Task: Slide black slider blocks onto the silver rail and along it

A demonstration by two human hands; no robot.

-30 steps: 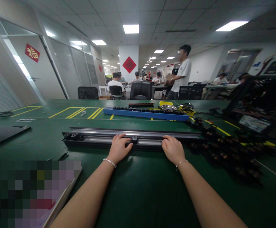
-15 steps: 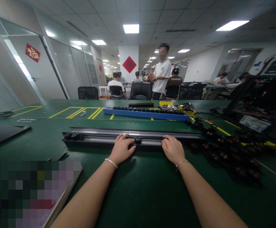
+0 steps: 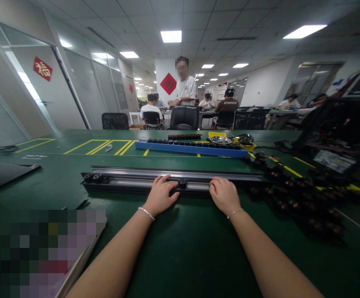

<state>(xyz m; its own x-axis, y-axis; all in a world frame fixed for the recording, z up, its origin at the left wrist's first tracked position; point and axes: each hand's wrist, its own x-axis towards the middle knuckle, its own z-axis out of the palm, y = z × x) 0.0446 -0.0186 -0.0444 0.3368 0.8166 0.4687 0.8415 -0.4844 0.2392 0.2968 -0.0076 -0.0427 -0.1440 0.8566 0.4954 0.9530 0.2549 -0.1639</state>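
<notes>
A long black rail (image 3: 130, 184) with shiny metal channels lies crosswise on the green table. My left hand (image 3: 160, 194) rests over its middle, fingers spread across the channel and thumb apart at the front edge. Just right of these fingertips, a small black block (image 3: 182, 183) sits in the front channel, touching or nearly touching them. Further right, my right hand (image 3: 225, 193) has its fingers curled over the rail; its fingertips are partly hidden. Two similar black parts (image 3: 92, 178) sit at the rail's left end.
Behind the rail stands a blue strip (image 3: 192, 150) holding a row of black parts. Many dark parts (image 3: 303, 194) are heaped at the right. A metal bowl (image 3: 220, 140) stands farther back. A blurred-out packet (image 3: 49, 252) lies front left. People (image 3: 186, 89) are beyond the table.
My left hand and the small black block have shifted slightly right along the rail. My right hand has moved slightly left. The standing person in the background has moved left.
</notes>
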